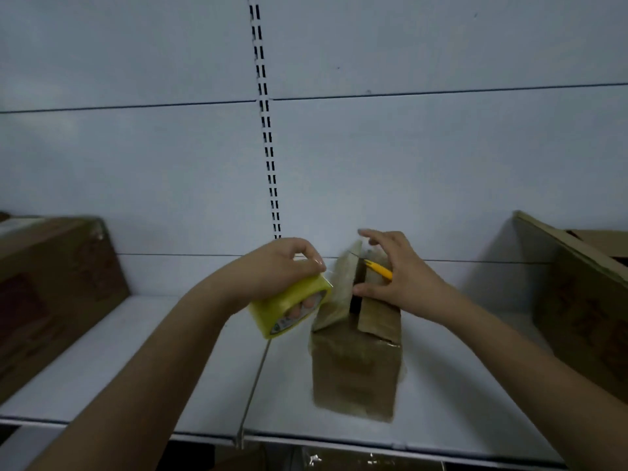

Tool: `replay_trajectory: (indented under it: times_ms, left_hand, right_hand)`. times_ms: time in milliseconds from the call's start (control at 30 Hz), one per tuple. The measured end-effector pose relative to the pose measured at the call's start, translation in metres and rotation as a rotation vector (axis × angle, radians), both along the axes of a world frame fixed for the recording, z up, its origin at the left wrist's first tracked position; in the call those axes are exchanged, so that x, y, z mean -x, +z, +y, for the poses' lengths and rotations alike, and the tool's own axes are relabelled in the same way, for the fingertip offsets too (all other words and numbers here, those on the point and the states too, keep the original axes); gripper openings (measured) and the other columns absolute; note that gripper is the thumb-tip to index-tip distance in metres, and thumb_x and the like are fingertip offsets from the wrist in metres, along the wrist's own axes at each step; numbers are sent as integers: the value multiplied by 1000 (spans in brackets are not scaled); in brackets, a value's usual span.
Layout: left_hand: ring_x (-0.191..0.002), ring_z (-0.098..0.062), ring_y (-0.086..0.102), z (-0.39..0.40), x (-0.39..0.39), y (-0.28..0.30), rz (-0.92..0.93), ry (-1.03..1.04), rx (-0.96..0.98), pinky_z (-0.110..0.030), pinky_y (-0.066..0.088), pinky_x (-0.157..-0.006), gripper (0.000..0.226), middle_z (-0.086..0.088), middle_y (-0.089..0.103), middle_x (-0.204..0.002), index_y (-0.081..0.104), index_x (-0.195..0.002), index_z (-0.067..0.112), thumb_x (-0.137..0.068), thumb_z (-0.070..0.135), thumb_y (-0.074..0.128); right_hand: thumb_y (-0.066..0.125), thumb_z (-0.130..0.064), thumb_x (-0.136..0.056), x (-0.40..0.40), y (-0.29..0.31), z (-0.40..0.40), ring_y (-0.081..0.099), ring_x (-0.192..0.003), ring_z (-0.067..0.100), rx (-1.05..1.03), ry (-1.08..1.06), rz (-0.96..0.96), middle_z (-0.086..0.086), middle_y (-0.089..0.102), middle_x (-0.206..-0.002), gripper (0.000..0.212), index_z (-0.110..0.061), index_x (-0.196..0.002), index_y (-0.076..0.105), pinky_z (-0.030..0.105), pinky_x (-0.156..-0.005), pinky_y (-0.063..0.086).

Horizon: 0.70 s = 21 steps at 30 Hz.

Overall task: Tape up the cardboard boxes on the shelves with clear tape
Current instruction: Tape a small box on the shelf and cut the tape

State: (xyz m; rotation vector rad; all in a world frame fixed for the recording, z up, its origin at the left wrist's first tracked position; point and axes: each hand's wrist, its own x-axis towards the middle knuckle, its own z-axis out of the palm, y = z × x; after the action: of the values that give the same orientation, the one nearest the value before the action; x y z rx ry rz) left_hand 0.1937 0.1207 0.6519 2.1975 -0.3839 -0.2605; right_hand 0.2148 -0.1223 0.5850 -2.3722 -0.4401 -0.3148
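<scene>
- My left hand (278, 270) grips the tape roll (292, 309), fingers threaded through its core; I can see them through the yellowish, see-through tape.
- My left thumb curls over the outer rim of the roll, up near its top edge.
- The roll hangs tilted, just left of the small cardboard box (356, 365), right up against the box's left top flap (336, 290).
- A bit of clear tape looks stretched from the roll toward that flap, but it's blurred and I can't say where it sticks.
- The small box stands upright on the white shelf (136, 351), about the middle, right of the seam in the shelf boards.
- Its two top flaps aren't flat: both are raised, with a dark gap between them.
- My right hand (404, 280) sits over the right flap (377, 316), thumb pressing down at the edge of the gap, other fingers spread and lifted above the far end of the box.
- A yellow cutter (379, 270) is tucked under my right palm, its tip poking out toward the gap; exactly which fingers hold it, I can't tell.
- A big brown carton (51, 290) sits at the left end of the shelf, well apart from the small box.
- Another large carton (584, 300) stands at the right end, its flap open.
- Behind everything, the pale back panel with a slotted upright (268, 137) running down the middle.
</scene>
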Motion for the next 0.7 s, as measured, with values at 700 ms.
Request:
replay_trajectory:
  times_ms: [700]
  left_hand:
    - [-65,-24,67,15,-23,-4,161,-289,-130,-24,52,-51,9,-13,72,-83,71,-90,29,-93,36,67]
  right_hand:
    - [83,-42,-77,-14,-2,4,61,-107,0,-181,99,452,-19,56,-129,68,-46,-136,48,24,-90,53]
